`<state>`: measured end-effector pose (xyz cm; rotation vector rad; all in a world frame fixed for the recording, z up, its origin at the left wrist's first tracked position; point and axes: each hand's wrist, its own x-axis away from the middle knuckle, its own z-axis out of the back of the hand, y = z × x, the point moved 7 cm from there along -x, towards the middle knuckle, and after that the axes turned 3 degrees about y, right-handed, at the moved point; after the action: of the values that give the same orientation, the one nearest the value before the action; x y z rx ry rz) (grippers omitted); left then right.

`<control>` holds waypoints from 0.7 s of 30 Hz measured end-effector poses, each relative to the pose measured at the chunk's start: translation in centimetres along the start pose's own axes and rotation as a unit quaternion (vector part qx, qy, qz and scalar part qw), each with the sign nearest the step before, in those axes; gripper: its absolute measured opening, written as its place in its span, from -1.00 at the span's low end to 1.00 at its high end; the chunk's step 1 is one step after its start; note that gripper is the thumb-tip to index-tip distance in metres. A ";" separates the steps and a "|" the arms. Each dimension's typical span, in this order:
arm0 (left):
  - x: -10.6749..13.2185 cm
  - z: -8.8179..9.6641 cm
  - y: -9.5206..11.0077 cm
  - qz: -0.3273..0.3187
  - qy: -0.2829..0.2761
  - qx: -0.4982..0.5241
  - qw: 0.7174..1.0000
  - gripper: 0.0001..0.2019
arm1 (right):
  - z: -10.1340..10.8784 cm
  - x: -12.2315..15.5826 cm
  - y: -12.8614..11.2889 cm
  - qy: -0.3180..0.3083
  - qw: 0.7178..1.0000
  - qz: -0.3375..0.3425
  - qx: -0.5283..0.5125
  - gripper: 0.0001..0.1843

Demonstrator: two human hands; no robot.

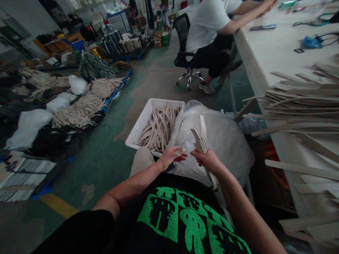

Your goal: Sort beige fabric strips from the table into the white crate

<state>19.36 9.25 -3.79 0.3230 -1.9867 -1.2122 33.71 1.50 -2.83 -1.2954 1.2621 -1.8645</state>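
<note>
In the head view my right hand [208, 161] is closed around a small bunch of beige straps [201, 143]. Their rounded ends fan out above the fist, and the lower lengths hang down past the wrist. My left hand [171, 157] is just to the left, a small gap from the right hand. Its fingers point toward the straps and nothing shows in them; something pale covers the thumb. Beyond the hands, a white plastic bin [137, 124] holds many similar loose straps. A large clear plastic bag [222, 137] bulges beside the bin, behind my right hand.
A white table [255, 56] runs along the right, with many beige straps [293, 106] overhanging its edge. A seated person [208, 28] works at its far end on a black office chair [182, 42]. Bundled cords [79, 111] and white bags lie on pallets at left.
</note>
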 end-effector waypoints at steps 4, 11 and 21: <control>0.1 -2.0 -1.2 0.002 -0.091 -0.120 0.989 -0.55 | -0.3 -0.6 -0.3 0.011 1.000 0.005 0.012 -0.65; -1.1 -0.2 -0.7 0.024 0.004 -0.005 1.000 -0.54 | -0.4 -0.4 -0.4 -0.016 0.999 0.046 0.002 -0.47; -1.9 4.1 2.3 0.016 0.144 0.295 0.945 -0.72 | -0.7 1.8 2.1 0.020 0.998 0.029 0.045 -0.41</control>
<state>18.08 14.09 -3.82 0.7165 -2.0397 -0.4833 32.18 -0.61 -4.05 -1.1667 1.2081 -1.8921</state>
